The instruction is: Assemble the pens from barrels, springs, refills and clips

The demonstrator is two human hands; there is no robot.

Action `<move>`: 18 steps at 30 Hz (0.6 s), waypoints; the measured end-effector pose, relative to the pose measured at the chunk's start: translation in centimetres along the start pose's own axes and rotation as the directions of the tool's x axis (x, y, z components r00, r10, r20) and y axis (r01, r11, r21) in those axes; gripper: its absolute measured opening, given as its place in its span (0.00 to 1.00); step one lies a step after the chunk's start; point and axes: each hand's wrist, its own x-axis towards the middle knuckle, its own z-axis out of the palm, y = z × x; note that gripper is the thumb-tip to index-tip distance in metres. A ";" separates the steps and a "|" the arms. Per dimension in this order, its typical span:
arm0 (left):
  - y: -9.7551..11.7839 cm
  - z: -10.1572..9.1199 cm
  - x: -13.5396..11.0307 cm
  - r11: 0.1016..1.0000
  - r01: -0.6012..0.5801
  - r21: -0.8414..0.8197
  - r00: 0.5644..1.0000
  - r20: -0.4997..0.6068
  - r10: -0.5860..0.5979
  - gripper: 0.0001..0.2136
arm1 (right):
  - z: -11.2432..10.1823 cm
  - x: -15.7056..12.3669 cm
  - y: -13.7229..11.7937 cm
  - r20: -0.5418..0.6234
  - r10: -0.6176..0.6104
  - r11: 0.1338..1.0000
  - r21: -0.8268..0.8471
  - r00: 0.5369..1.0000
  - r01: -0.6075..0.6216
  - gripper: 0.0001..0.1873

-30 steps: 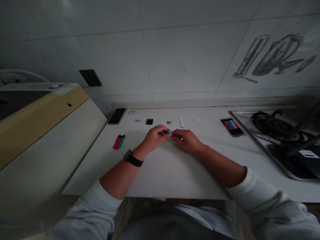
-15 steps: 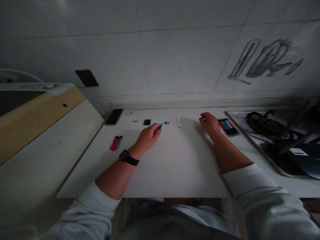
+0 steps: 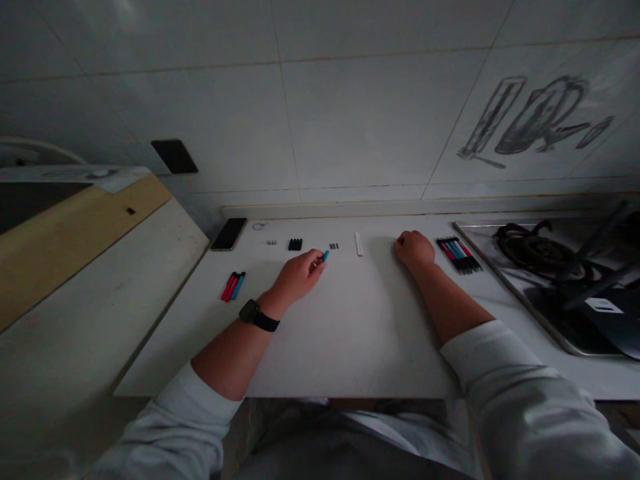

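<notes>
Pinched in my left hand [image 3: 300,275] is a blue pen barrel [image 3: 325,256], its end poking out past the fingertips. My right hand [image 3: 415,250] rests on the tabletop with curled fingers, beside some small clear pieces [image 3: 389,241]; what the fingers hold, if anything, is hidden. Between the hands lie thin white refills [image 3: 359,245] and small dark pieces [image 3: 334,246]. Black grips [image 3: 295,245] and tiny springs [image 3: 271,243] sit beyond my left hand. Red and blue pen barrels [image 3: 233,287] lie to its left. A row of pens [image 3: 459,255] is right of my right hand.
A phone [image 3: 229,234] and a thin ring [image 3: 259,227] lie at the back left of the white table [image 3: 350,347]. A gas stove [image 3: 530,257] borders it on the right, a pale cabinet [image 3: 100,287] on the left. A tiled wall [image 3: 360,127] closes the back.
My right hand has lowered onto the table and moved slightly left, its fingers now curled downward. My left hand has shifted slightly right with the blue barrel.
</notes>
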 end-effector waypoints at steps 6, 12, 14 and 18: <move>-0.2 0.0 0.0 0.999 -0.031 0.016 0.999 -0.011 0.031 0.06 | -1.0 0.5 1.4 -0.054 0.078 0.996 0.040 0.996 -0.075 0.15; 0.0 0.1 0.1 0.995 -0.098 0.001 0.995 -0.028 0.098 0.06 | -2.8 -1.4 -1.1 -0.195 -0.035 0.862 0.491 0.980 0.128 0.11; 0.2 0.1 0.1 0.993 -0.114 0.011 0.993 -0.009 0.114 0.07 | -3.0 -3.3 -3.7 -0.170 -0.171 0.716 0.655 0.970 0.241 0.11; 0.7 0.0 0.0 0.990 -0.140 0.028 0.990 0.024 0.140 0.07 | -3.1 -7.4 -8.4 -0.165 -0.418 0.504 0.776 0.893 0.379 0.10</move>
